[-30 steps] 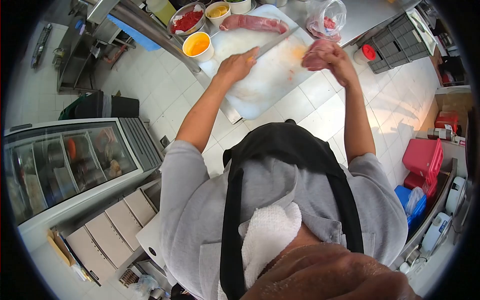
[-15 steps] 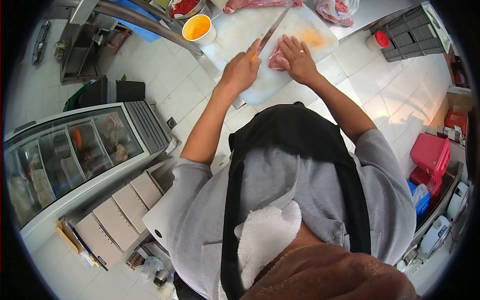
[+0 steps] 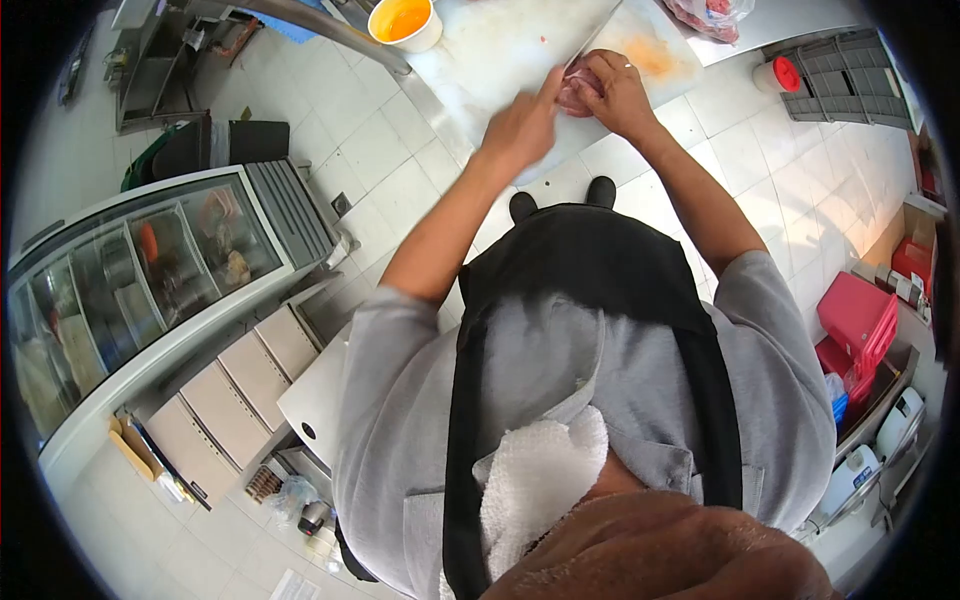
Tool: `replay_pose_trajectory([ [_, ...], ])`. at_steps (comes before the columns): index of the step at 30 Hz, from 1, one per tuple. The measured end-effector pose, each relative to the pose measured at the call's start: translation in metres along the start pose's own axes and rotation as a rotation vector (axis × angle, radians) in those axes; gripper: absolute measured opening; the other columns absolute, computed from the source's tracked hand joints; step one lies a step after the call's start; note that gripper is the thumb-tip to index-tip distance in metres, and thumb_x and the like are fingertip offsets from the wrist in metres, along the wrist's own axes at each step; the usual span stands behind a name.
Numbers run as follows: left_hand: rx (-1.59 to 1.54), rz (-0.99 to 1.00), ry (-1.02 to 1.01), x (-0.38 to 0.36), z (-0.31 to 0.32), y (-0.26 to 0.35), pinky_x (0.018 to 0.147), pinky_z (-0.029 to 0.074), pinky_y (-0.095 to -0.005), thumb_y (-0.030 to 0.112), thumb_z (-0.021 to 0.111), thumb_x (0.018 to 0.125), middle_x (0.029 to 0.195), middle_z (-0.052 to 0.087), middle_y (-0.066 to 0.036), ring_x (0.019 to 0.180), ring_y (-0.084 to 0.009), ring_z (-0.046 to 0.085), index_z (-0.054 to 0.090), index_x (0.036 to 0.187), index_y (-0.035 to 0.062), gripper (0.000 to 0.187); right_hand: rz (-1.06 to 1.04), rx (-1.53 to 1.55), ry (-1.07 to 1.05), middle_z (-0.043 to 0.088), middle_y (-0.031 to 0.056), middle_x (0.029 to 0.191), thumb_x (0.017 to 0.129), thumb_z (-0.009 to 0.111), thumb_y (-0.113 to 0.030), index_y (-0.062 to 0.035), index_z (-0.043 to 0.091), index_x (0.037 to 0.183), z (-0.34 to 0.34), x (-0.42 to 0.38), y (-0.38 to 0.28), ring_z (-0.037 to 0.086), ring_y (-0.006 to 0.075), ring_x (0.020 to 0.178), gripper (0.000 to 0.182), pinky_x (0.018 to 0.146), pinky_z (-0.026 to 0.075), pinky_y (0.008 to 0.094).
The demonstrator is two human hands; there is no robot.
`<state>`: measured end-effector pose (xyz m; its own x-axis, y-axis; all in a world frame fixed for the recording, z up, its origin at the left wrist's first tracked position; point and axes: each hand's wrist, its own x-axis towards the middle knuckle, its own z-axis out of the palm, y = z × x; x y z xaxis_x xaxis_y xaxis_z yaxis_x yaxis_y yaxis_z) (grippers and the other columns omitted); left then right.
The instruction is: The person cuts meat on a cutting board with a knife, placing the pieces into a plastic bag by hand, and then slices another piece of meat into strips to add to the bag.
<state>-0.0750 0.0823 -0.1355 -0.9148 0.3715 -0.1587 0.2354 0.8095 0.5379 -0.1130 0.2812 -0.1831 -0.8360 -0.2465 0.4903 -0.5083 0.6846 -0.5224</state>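
Observation:
On the white cutting board (image 3: 480, 70), my left hand (image 3: 520, 130) is closed around the handle of a long knife (image 3: 598, 33), whose blade points up and to the right. The blade lies against the left side of a piece of red meat (image 3: 577, 92). My right hand (image 3: 620, 95) grips that meat from the right, its fingers curled over the top and the thumb in front. The knife handle is mostly hidden by my fingers.
A white tub of orange liquid (image 3: 404, 24) stands at the board's left edge. A plastic bag of meat (image 3: 712, 16) lies beyond the board at right. A metal rail (image 3: 330, 28) runs at upper left. A gray crate (image 3: 850, 80) is at right.
The view has shifted, so the board sits higher in frame. My right hand has gone from lying flat on the meat to curling round it. The knife has come closer, against the meat.

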Motion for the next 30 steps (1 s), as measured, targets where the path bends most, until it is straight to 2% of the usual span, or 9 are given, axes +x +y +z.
replay_pose_trajectory([
  [3, -0.087, 0.098, -0.026, 0.048, -0.012, -0.009, 0.087, 0.050, -0.0499, 0.023, 0.050, 0.100, 0.106, 0.063, -0.025, 0.098, -0.0426, 0.063, 0.030, 0.154, 0.0219, 0.058, -0.017, 0.038, -0.064, 0.065, 0.0139, 0.101, 0.083, 0.072, -0.020, -0.0038, 0.065, 0.100, -0.006, 0.003, 0.002, 0.061, 0.0366, 0.099, 0.025, 0.084, 0.049, 0.0446],
  [6, 0.015, -0.007, -0.009, 0.004, -0.024, 0.003, 0.086, 0.050, -0.0496, 0.023, 0.049, 0.100, 0.105, 0.063, -0.025, 0.096, -0.0428, 0.063, 0.031, 0.154, 0.0229, 0.057, 0.021, 0.167, -0.039, 0.065, 0.0138, 0.103, 0.083, 0.071, -0.019, -0.0048, 0.066, 0.101, -0.011, 0.004, 0.006, 0.061, 0.0365, 0.099, 0.024, 0.084, 0.049, 0.0447],
  [9, 0.084, -0.090, -0.109, -0.033, -0.040, 0.012, 0.085, 0.050, -0.0494, 0.022, 0.049, 0.100, 0.104, 0.062, -0.025, 0.094, -0.0435, 0.063, 0.031, 0.154, 0.0224, 0.057, -0.017, 0.102, -0.041, 0.066, 0.0125, 0.103, 0.083, 0.068, -0.019, -0.0077, 0.067, 0.102, -0.008, 0.004, 0.009, 0.061, 0.0360, 0.100, 0.022, 0.084, 0.048, 0.0452],
  [16, 0.107, -0.129, -0.219, -0.050, -0.041, 0.008, 0.083, 0.050, -0.0511, 0.021, 0.049, 0.100, 0.105, 0.061, -0.026, 0.093, -0.0447, 0.062, 0.027, 0.156, 0.0211, 0.060, 0.031, 0.042, -0.121, 0.065, 0.0092, 0.108, 0.083, 0.066, -0.021, -0.0118, 0.068, 0.102, 0.004, 0.004, 0.015, 0.060, 0.0340, 0.104, 0.021, 0.088, 0.045, 0.0460],
  [19, 0.056, -0.054, -0.101, -0.015, -0.008, 0.004, 0.085, 0.050, -0.0512, 0.022, 0.050, 0.099, 0.104, 0.062, -0.028, 0.096, -0.0454, 0.062, 0.029, 0.155, 0.0211, 0.059, 0.009, 0.027, -0.110, 0.065, 0.0083, 0.111, 0.083, 0.066, -0.021, -0.0121, 0.068, 0.101, 0.008, -0.001, 0.017, 0.060, 0.0330, 0.104, 0.020, 0.087, 0.045, 0.0467],
  [23, -0.076, 0.145, 0.010, 0.061, -0.003, -0.009, 0.091, 0.048, -0.0489, 0.025, 0.052, 0.099, 0.112, 0.064, -0.027, 0.102, -0.0425, 0.063, 0.031, 0.155, 0.0202, 0.060, -0.020, -0.019, -0.079, 0.065, 0.0088, 0.112, 0.083, 0.069, -0.022, -0.0115, 0.068, 0.102, 0.009, 0.003, 0.019, 0.060, 0.0323, 0.104, 0.021, 0.087, 0.046, 0.0464],
  [25, -0.030, 0.096, -0.098, 0.066, -0.020, -0.003, 0.093, 0.048, -0.0471, 0.028, 0.052, 0.100, 0.119, 0.064, -0.024, 0.106, -0.0399, 0.062, 0.031, 0.155, 0.0204, 0.059, -0.002, 0.019, -0.078, 0.064, 0.0095, 0.111, 0.084, 0.069, -0.022, -0.0111, 0.068, 0.102, 0.004, 0.004, 0.021, 0.060, 0.0326, 0.104, 0.022, 0.087, 0.046, 0.0462],
  [28, -0.039, 0.040, 0.046, 0.019, -0.021, 0.000, 0.091, 0.048, -0.0472, 0.029, 0.050, 0.101, 0.113, 0.065, -0.024, 0.104, -0.0405, 0.062, 0.033, 0.154, 0.0210, 0.056, 0.083, 0.187, -0.084, 0.064, 0.0099, 0.110, 0.084, 0.071, -0.024, -0.0104, 0.068, 0.105, 0.002, -0.001, 0.021, 0.060, 0.0334, 0.104, 0.024, 0.089, 0.046, 0.0457],
  [30, -0.011, -0.029, -0.015, -0.009, -0.038, 0.007, 0.090, 0.048, -0.0471, 0.030, 0.048, 0.102, 0.110, 0.065, -0.024, 0.103, -0.0406, 0.062, 0.035, 0.153, 0.0209, 0.054, 0.063, 0.207, -0.035, 0.064, 0.0101, 0.109, 0.085, 0.071, -0.025, -0.0101, 0.068, 0.105, -0.001, -0.002, 0.017, 0.059, 0.0343, 0.105, 0.025, 0.090, 0.046, 0.0455],
])
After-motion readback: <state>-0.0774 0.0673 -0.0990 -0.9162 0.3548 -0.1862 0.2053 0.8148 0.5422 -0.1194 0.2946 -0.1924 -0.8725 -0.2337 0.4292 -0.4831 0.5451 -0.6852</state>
